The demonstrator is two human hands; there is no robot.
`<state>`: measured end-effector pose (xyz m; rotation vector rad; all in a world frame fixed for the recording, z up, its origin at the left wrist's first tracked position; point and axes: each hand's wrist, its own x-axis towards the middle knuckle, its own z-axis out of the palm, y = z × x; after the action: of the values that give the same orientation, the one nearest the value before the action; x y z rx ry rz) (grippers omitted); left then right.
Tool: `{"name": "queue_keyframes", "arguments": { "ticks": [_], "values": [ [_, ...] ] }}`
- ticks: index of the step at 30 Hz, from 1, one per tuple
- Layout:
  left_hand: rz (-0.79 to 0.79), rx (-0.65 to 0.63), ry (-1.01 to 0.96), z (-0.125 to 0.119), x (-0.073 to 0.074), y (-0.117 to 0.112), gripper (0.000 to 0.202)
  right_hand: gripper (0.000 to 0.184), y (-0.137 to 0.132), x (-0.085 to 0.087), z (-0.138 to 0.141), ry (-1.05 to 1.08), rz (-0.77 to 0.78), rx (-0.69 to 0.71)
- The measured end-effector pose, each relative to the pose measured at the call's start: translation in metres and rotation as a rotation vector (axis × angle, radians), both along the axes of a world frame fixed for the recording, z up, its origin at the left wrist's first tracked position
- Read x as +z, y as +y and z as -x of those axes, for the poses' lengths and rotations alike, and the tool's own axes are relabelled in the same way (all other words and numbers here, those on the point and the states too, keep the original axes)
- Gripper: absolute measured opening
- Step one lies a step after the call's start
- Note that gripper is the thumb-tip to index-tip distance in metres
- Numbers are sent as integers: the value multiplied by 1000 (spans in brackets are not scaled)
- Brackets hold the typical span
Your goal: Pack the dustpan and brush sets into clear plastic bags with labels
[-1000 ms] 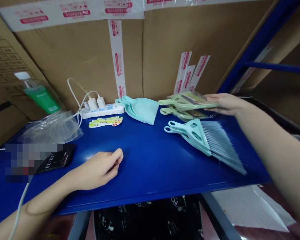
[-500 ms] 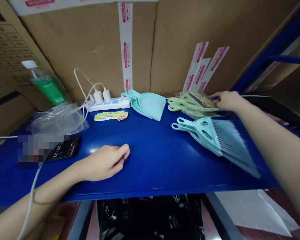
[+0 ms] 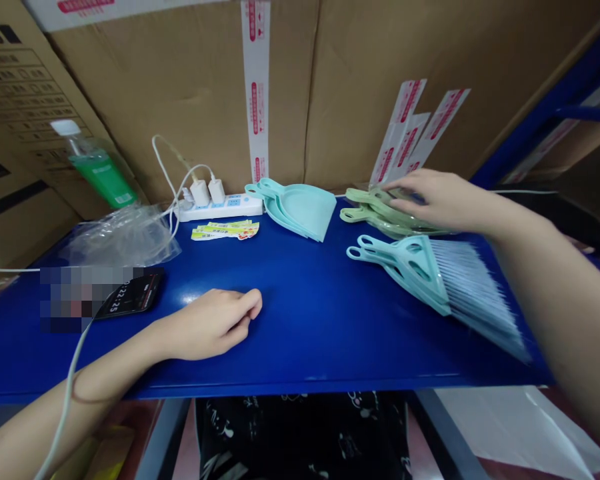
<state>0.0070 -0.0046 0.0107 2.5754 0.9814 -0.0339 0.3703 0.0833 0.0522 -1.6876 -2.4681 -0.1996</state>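
My left hand [image 3: 219, 325] rests curled on the blue table, its fingers folded with nothing visible in them. Over the green dustpan and brush sets [image 3: 375, 212] in clear wrapping hovers my right hand [image 3: 425, 197], fingers stretched out toward their handles; whether it touches them I cannot tell. Nearer me lie two light-blue hand brushes [image 3: 410, 267], one on the other, bristles to the right. Two matching light-blue dustpans [image 3: 305, 208] are stacked at the back middle.
A white power strip [image 3: 230, 205] with chargers and cables sits at the back left. In front of it are yellow-green paper labels [image 3: 225, 231]. Clear plastic bags [image 3: 123, 240], a green-liquid bottle [image 3: 103, 173] and a black phone [image 3: 135, 295] are on the left. Cardboard boxes [image 3: 180, 87] stand behind.
My right hand has moved left, from the right end of the green sets to above their handle side, with its fingers stretching out. My left hand stays put.
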Motion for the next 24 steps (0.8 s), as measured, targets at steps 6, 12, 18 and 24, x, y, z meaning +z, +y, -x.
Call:
{"name": "queue_keyframes", "arguments": {
  "ticks": [6,12,18,24],
  "values": [
    [-2,-2,1,0,-1,-2,10,49,-23,7,53,49,286,128],
    [-24,-6,-13,0,-2,-2,11,56,-29,-8,49,133,281,181],
    [-199,-39,-105,-3,-14,1,12,70,-30,-10,36,155,328,107],
    [-673,-97,-93,-12,-26,5,19,51,-25,-17,31,67,335,85]
  ]
}}
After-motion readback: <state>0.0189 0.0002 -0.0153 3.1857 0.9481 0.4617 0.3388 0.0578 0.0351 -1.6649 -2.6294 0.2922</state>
